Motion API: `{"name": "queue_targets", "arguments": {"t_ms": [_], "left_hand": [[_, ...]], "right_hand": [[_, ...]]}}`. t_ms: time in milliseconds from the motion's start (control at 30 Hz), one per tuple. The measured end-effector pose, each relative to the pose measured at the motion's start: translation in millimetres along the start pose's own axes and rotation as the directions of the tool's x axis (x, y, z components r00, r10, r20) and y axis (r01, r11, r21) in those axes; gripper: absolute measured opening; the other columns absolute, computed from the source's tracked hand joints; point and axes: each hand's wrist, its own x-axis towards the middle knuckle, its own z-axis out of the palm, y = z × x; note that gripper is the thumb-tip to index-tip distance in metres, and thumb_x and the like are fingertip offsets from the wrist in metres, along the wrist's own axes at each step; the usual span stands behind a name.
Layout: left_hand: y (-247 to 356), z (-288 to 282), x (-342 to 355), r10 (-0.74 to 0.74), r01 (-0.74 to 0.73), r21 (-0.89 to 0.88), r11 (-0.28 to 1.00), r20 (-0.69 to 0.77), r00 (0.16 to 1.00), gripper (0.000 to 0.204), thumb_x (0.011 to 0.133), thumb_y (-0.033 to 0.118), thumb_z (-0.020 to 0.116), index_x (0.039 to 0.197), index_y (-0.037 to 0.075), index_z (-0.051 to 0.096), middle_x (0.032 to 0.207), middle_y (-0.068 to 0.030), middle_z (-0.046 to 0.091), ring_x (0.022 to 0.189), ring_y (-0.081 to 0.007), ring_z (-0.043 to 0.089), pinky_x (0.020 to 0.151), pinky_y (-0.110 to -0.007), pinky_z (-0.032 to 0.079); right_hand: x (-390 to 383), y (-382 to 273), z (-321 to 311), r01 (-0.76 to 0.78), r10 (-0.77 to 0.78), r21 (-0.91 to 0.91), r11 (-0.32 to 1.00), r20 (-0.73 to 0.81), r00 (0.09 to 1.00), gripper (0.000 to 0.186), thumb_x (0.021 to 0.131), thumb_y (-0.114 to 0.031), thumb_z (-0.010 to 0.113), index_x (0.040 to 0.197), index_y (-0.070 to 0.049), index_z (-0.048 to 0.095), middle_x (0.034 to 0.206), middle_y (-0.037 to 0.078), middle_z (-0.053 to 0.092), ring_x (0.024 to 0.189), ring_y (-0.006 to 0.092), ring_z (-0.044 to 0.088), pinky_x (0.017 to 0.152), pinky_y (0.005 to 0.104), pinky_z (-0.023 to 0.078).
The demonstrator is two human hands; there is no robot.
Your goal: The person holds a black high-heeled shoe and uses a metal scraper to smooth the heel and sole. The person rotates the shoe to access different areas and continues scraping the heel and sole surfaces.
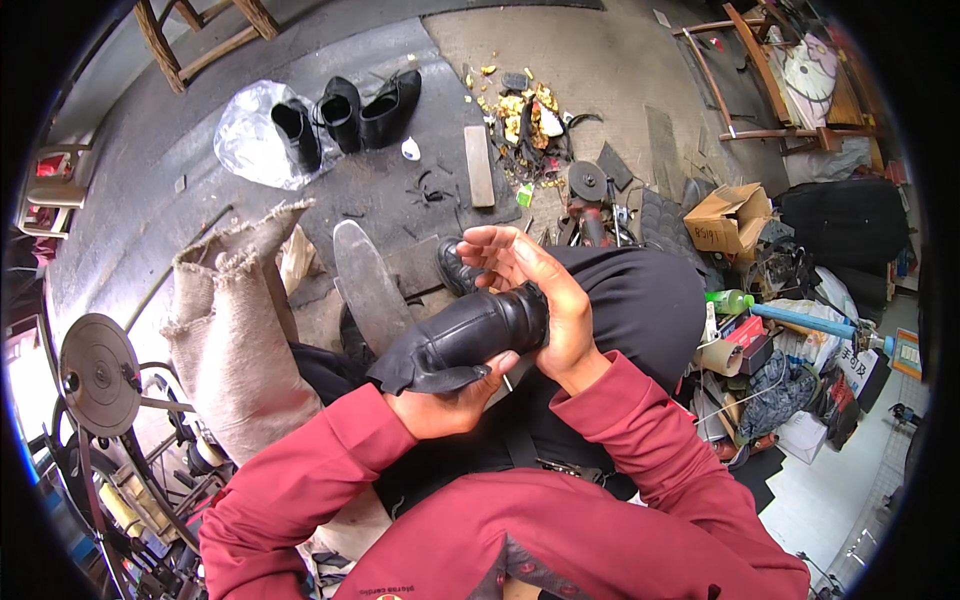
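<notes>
A black leather shoe (455, 335) lies tilted across my lap, its open end with loose leather flaps toward the lower left and its rounded end toward the right. My left hand (440, 405) grips it from below, with the thumb along its near side. My right hand (555, 305) rests its palm against the rounded end, fingers stretched out above the leather. Just beyond the shoe stands a long grey plate (368, 275) with a rounded top. Another black shoe (457, 267) shows partly behind my right fingers.
Black shoes (340, 115) stand beside a clear plastic bag (255, 140) on the floor. Ahead are a scrap pile (530, 125) and a tool with a round disc (588, 182). A wheeled machine (100, 375) is left; a cardboard box (728, 220) and clutter are right.
</notes>
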Motion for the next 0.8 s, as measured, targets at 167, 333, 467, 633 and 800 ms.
{"name": "queue_targets", "arguments": {"t_ms": [167,333,467,633,800], "left_hand": [[7,5,6,0.136,-0.141,-0.007,0.99,-0.205,0.969,0.039,0.086,0.013,0.075,0.121,0.001,0.061,0.109,-0.0178,0.067,0.101,-0.0334,0.068,0.088,-0.042,0.055],[18,-5,17,0.311,-0.238,0.386,0.891,-0.139,0.94,0.036,0.081,0.01,0.078,0.115,0.005,0.065,0.097,-0.0122,0.067,0.089,-0.0302,0.067,0.077,-0.039,0.054],[26,-11,24,0.375,-0.247,0.545,0.801,-0.136,0.917,0.047,0.078,0.011,0.08,0.12,0.004,0.061,0.105,-0.0128,0.065,0.098,-0.0293,0.065,0.085,-0.04,0.051],[28,-7,20,0.383,-0.242,0.585,0.774,-0.128,0.915,0.06,0.074,0.013,0.082,0.127,0.002,0.056,0.116,-0.0137,0.064,0.109,-0.0282,0.062,0.094,-0.041,0.048],[10,-8,-28,0.224,-0.23,0.004,0.973,-0.247,0.943,0.07,0.068,0.013,0.083,0.133,0.003,0.056,0.127,-0.0122,0.062,0.121,-0.0254,0.058,0.108,-0.042,0.041]], "right_hand": [[-6,-10,-1,0.06,-0.06,0.016,0.998,-0.016,0.998,0.06,0.103,-0.048,0.045,0.139,0.0,0.051,0.131,0.011,0.062,0.122,0.0179,0.057,0.103,0.0302,0.04],[-18,-18,-9,0.183,-0.182,-0.192,0.964,0.022,0.983,0.069,0.104,-0.057,0.04,0.141,0.001,0.049,0.124,0.011,0.062,0.118,0.0178,0.058,0.104,0.0321,0.043],[-24,-18,-11,0.1,-0.095,-0.17,0.98,0.036,0.995,0.073,0.104,-0.061,0.038,0.14,0.001,0.049,0.125,0.011,0.059,0.115,0.0169,0.057,0.104,0.0323,0.042],[-27,-18,-10,0.119,-0.117,-0.056,0.991,0.046,0.992,0.076,0.101,-0.063,0.044,0.142,0.001,0.047,0.117,0.009,0.059,0.108,0.0157,0.059,0.099,0.0307,0.046],[-35,-26,-9,0.253,-0.254,-0.029,0.967,-0.034,0.967,0.079,0.099,-0.063,0.048,0.143,0.001,0.045,0.11,0.007,0.057,0.102,0.014,0.059,0.093,0.0285,0.047]]}}
